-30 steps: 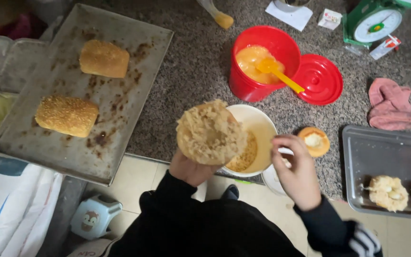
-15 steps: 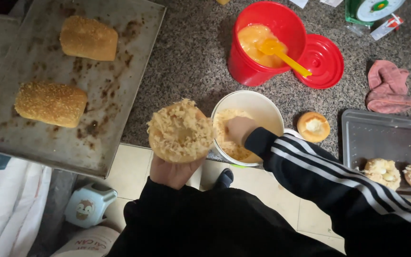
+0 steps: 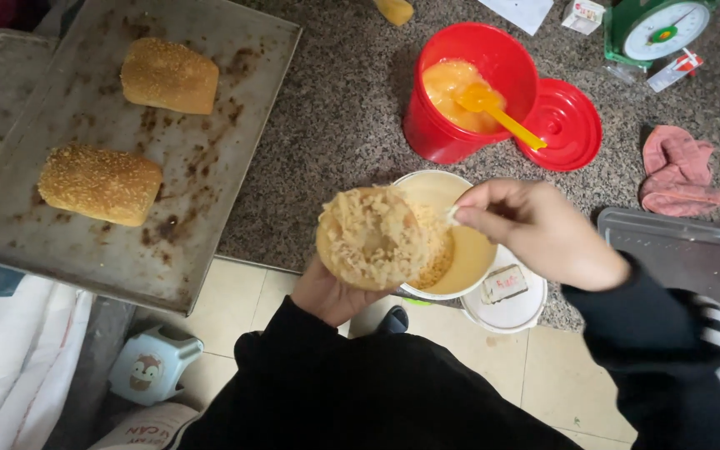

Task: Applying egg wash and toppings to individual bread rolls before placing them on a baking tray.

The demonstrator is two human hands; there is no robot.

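Head view, looking straight down at a speckled stone counter [image 3: 335, 125] and the tiled floor below its near edge.

Left hand [image 3: 332, 293]: raised from below, palm up, fingers cupped under a round bun [image 3: 374, 237] coated in pale shredded crumbs. The grip is closed on the bun from underneath; the bun's coated face is turned up. It hangs over the counter's near edge, overlapping the left rim of a cream bowl [image 3: 453, 250].

Right hand [image 3: 539, 232]: comes in from the right, sleeve dark with white stripes, wrist bent, knuckles up. Thumb and forefinger are pinched narrow at the bun's right edge, above the bowl. Something small and pale shows at the fingertips; what it is cannot be told.

The bowl stands at the counter's near edge and holds the same pale shreds. Just beside it on the right lies a white lid [image 3: 512, 302] with a small packet on it, overhanging the edge.

Towards the counter's far edge: a red tub [image 3: 452, 125] of yellow batter with a yellow spatula [image 3: 497, 112] in it, its red lid [image 3: 567, 125] touching on the right. A pink cloth [image 3: 678, 173] lies further right, and a green scale [image 3: 660, 29] sits at the far right corner.

Left side: a stained baking tray [image 3: 85, 242] with two seeded rolls [image 3: 100, 185], well apart. Right edge: a second metal tray [image 3: 677, 250].
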